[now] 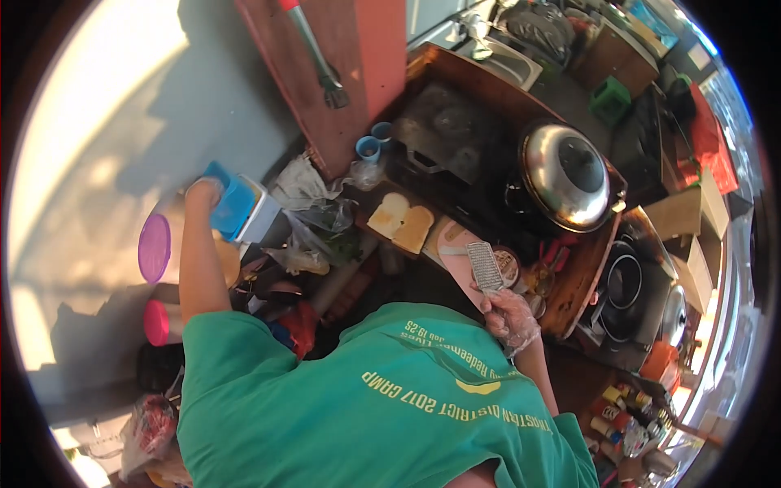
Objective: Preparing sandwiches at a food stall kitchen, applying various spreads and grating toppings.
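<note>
My left hand [205, 193], in a clear plastic glove, reaches out at the left and grips the edge of a blue lid [233, 205]. The lid stands tilted at a white container [261, 217]; its fingertips are partly hidden. In front of me, my gloved right hand [511, 317] is closed on the lower end of a flat metal grater [486, 266]. Under the grater lies a pink cutting board [457, 248]. Two bread slices, one pale [388, 213] and one browner [413, 228], lie side by side just left of the board.
A dark griddle [439, 134] and a domed metal lid [565, 176] on a pan occupy the wooden-edged counter. Blue cups [368, 148] stand beside the griddle. Plastic bags [313, 232] lie between container and bread. Bottles [626, 419] crowd the lower right.
</note>
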A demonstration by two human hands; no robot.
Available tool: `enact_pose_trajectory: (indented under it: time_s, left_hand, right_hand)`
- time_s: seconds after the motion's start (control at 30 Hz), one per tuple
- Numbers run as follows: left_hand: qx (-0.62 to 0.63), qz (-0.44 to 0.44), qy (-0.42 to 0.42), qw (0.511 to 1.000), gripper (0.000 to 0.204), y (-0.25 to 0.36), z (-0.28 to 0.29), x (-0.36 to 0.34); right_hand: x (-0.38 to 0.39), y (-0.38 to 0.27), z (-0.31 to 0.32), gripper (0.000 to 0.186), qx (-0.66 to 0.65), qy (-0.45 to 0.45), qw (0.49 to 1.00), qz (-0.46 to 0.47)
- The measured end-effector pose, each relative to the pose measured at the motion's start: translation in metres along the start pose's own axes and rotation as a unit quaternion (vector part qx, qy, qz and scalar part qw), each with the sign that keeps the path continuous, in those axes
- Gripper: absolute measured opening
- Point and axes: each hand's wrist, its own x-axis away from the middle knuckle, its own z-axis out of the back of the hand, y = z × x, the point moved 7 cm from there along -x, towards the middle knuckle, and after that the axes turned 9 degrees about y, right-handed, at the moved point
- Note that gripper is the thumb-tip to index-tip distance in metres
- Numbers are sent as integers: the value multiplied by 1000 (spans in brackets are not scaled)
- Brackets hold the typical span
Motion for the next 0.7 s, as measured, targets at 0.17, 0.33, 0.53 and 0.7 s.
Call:
enact_pose_trajectory:
  time_s: [0.17,0.33,0.53,0.7]
  left_hand:
    - [252,43,39,966,43,-21,-40,-36]
    - [540,106,20,835,55,-33,-57,-34]
    - [358,11,54,932,57,12,-2,-1]
    - [438,23,72,896,51,-22,-44,-3]
  right_hand:
    - [-3,6,13,45,-7,-48,999,-2]
    - [-2,6,19,44,-5,-50,999,-4]
    - [-4,7,14,45,-15,-56,998,1]
    - [-9,12,5,46,-3,-70,997,-27]
